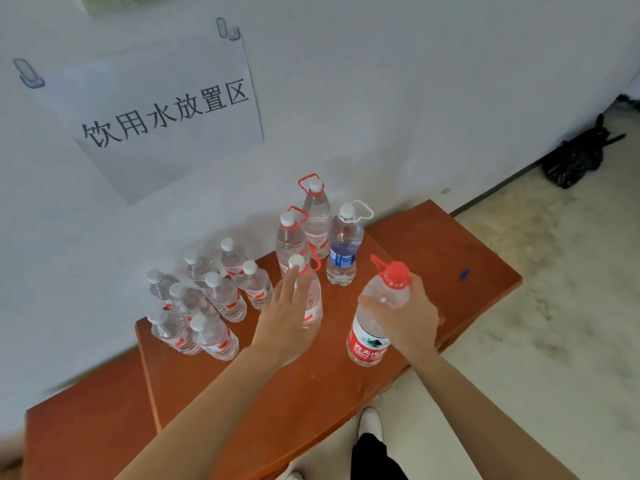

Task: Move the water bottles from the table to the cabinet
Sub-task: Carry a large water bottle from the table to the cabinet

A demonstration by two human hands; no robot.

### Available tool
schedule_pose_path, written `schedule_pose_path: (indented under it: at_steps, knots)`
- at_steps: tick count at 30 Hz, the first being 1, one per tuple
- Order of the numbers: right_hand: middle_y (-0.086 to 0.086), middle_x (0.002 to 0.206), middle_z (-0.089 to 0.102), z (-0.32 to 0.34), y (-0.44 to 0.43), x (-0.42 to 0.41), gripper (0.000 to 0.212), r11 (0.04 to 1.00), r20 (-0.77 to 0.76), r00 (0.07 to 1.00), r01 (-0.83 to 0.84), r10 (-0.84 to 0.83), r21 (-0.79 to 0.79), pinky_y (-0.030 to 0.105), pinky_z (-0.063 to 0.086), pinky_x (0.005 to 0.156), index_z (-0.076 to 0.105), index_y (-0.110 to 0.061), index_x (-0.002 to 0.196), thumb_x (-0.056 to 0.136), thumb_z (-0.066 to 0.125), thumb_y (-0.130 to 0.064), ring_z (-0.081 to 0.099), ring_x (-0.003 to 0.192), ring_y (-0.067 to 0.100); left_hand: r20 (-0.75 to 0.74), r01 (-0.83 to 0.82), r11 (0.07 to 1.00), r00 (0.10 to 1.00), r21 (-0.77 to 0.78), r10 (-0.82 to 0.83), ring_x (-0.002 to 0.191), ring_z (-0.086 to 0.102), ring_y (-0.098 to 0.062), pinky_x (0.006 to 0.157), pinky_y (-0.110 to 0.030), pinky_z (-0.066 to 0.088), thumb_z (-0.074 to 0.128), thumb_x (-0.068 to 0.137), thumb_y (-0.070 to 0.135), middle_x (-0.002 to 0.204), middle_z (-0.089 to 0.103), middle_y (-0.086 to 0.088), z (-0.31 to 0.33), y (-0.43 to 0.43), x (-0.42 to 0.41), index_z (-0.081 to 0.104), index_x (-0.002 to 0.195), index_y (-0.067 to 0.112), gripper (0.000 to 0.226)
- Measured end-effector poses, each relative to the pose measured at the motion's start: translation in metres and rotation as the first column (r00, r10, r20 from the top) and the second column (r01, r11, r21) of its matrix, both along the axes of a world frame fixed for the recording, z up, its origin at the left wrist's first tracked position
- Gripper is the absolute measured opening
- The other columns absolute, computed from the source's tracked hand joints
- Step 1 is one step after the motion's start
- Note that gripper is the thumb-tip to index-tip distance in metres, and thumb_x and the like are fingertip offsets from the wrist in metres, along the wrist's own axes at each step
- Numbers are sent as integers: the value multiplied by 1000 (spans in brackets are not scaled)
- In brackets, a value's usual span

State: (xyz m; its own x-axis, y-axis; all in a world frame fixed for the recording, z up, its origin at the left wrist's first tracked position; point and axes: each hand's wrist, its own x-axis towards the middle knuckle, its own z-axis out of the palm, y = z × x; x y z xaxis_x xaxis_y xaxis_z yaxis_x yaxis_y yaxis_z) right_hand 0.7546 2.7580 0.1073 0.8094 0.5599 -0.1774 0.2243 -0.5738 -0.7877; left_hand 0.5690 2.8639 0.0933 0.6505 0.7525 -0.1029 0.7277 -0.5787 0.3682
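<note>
My right hand grips a large clear water bottle with a red cap and red label by its shoulder, near the front edge of the reddish-brown cabinet top. My left hand lies flat against the side of a tall bottle with a white cap and red carry loop, fingers straight and together, not wrapped around it. Behind stand two more red-loop bottles and a blue-label bottle. Several small white-capped bottles cluster at the left by the wall.
A white wall with a paper sign rises right behind the bottles. A lower reddish-brown surface adjoins at the left. Pale floor lies to the right, with a black bag by the wall. My shoe shows below the cabinet edge.
</note>
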Motion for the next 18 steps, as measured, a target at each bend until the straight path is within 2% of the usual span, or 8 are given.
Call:
schedule_pose_path:
  at_steps: [3, 6, 8, 11, 15, 18]
  knots:
    - [-22, 90, 59, -15, 26, 25, 58, 997, 1, 997, -76, 76, -17, 26, 40, 87, 56, -31, 114, 70, 88, -50, 57, 83, 3, -38, -47, 999, 998, 23, 48, 155, -14, -19, 127, -45, 10, 57, 97, 50, 166, -22, 6, -5, 22, 18, -12, 159, 28, 96]
    - [-18, 93, 65, -35, 56, 48, 55, 993, -8, 993, -115, 115, -6, 23, 39, 83, 61, -30, 108, 67, 89, -53, 61, 86, 4, -131, -48, 998, 990, 49, 54, 152, -23, -19, 127, -46, 7, 54, 100, 45, 166, -23, 2, -17, 36, 33, -10, 160, 22, 91]
    - [-16, 96, 68, -47, 76, 56, 58, 987, -18, 987, -162, 162, 4, 20, 40, 79, 61, -30, 109, 66, 90, -54, 61, 85, 3, -83, -66, 995, 994, 79, 73, 154, -14, -22, 126, -46, 11, 59, 98, 37, 169, -7, -3, -25, 39, 37, 9, 161, 18, 83]
    - [-16, 95, 71, -67, 97, 60, 60, 967, 12, 968, -251, 251, 44, 19, 50, 80, 62, -32, 108, 62, 88, -61, 67, 87, 3, 32, -118, 983, 993, 143, 114, 155, 17, -24, 119, -42, 27, 70, 90, 28, 164, 28, -4, -33, 41, 33, 39, 154, 16, 71]
    - [-20, 94, 69, -87, 114, 67, 67, 913, 41, 913, -407, 407, -15, 31, 58, 85, 60, -36, 109, 60, 76, -77, 69, 92, 6, 81, -156, 971, 986, 179, 144, 151, 29, -20, 114, -34, 24, 74, 88, 23, 157, 42, 1, -39, 44, 32, 53, 145, 19, 61]
    - [-19, 101, 68, -85, 121, 65, 80, 860, 56, 859, -505, 509, -70, 32, 57, 86, 57, -36, 119, 58, 66, -87, 68, 99, 8, 144, -195, 962, 975, 191, 170, 147, 35, -19, 108, -32, 34, 77, 84, 19, 151, 50, 1, -43, 46, 38, 61, 136, 18, 54]
